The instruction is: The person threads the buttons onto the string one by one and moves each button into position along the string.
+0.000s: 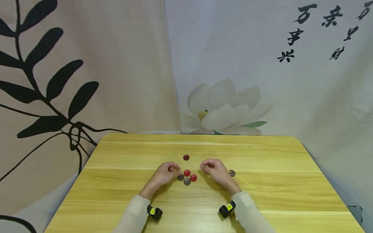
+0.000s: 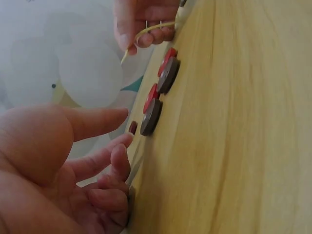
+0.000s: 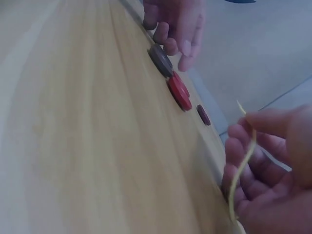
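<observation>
Printed cloths (image 1: 131, 81) hang behind the desk (image 1: 279, 168), which spreads wide on both sides. Right hand (image 1: 216, 171) pinches the yellow cord (image 1: 246, 183), near one dark disc (image 1: 232, 173); left hand (image 1: 164, 174), thumb and forefinger apart, is just beside four clustered discs (image 1: 187, 173); one maroon disc (image 1: 186, 157) lies beyond.

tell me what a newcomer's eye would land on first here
Probably the big dark leafy print, bold on the pale cloth at the left of the head view. Next, the two red discs and two grey discs clustered on the table between the left hand and right hand. Then the thin yellow cord that the right hand pinches.
</observation>
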`<state>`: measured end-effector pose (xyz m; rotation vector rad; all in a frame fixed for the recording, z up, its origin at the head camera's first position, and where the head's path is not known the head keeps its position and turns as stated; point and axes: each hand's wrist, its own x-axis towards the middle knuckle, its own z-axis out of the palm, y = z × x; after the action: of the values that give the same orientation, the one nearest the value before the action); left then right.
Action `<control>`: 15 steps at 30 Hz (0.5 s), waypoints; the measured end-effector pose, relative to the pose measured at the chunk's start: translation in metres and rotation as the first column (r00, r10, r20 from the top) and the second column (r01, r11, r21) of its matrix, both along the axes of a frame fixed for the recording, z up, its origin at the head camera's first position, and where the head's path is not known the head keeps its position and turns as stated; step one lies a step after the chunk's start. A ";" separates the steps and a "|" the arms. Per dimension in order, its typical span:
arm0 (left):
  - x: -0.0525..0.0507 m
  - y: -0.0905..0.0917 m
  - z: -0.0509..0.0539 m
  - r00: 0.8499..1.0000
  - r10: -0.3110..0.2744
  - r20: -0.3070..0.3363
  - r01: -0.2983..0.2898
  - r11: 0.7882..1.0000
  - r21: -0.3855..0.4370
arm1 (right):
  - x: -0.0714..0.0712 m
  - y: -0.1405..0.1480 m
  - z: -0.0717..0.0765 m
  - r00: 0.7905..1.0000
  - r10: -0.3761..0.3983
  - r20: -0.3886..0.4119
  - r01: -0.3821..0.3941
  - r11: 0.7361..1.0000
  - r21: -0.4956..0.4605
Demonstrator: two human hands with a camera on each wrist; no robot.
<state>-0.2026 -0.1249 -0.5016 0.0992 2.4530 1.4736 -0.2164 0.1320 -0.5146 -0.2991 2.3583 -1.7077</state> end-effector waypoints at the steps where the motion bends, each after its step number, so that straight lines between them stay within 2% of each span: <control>1: 0.000 0.000 0.000 1.000 -0.003 0.003 0.003 1.000 -0.010 | 0.000 0.000 0.000 1.000 0.000 0.005 0.000 1.000 0.002; 15: -0.001 -0.005 0.003 0.993 -0.115 0.006 0.115 0.993 -0.033 | -0.002 0.002 -0.001 1.000 0.021 -0.008 -0.020 0.999 0.043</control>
<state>-0.2036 -0.1295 -0.4983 0.2268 2.4240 1.3832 -0.2182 0.1343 -0.5160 -0.3222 2.3858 -1.6475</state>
